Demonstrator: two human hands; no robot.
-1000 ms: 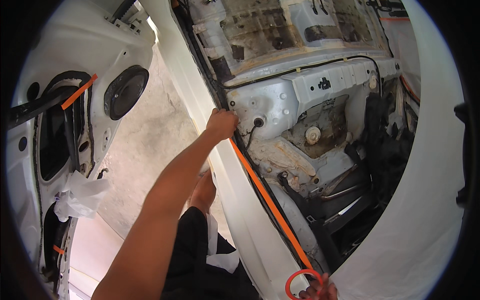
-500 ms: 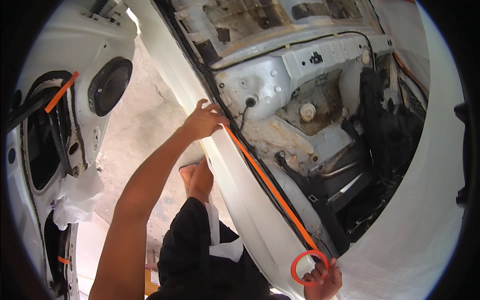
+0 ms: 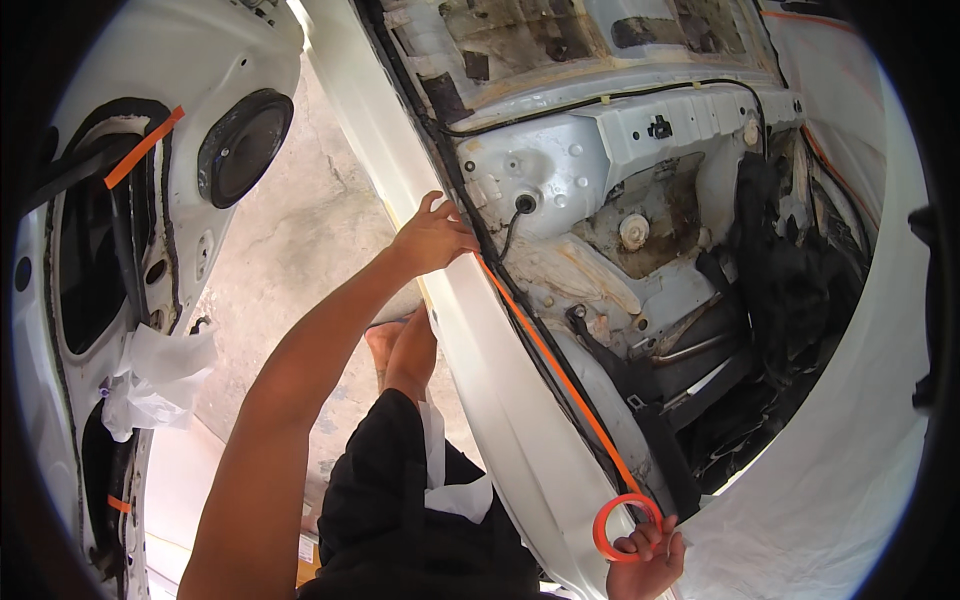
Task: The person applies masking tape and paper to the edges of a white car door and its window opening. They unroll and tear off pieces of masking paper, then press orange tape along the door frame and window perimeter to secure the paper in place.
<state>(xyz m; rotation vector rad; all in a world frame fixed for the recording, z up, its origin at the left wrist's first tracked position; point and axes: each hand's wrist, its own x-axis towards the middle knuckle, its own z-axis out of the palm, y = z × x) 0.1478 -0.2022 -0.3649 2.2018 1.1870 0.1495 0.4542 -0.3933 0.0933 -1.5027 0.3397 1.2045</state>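
Note:
A roll of orange adhesive tape (image 3: 600, 535) is in my right hand (image 3: 648, 562), whose fingers are curled through and around its ring. From the roll a taut orange strip (image 3: 562, 370) runs up along the white door sill (image 3: 460, 350) of a car body, beside the black rubber seal (image 3: 455, 175). At the strip's far end my left hand (image 3: 435, 238) rests on the sill, fingers bent and fingertips pressed on the tape end. One finger of it is raised apart. How firmly the strip sticks to the sill cannot be seen.
An opened white car door (image 3: 225, 60) with a round black speaker (image 3: 245, 148) and orange tape pieces stands left. The stripped interior (image 3: 560, 150) lies right, with black belts and cloth (image 3: 790, 260). White sheeting (image 3: 790, 510) covers the lower right. My foot (image 3: 385, 345) is on the concrete floor.
The view has shifted slightly, so the car body and door appear a little further right. Both hands keep their places on the strip and the roll.

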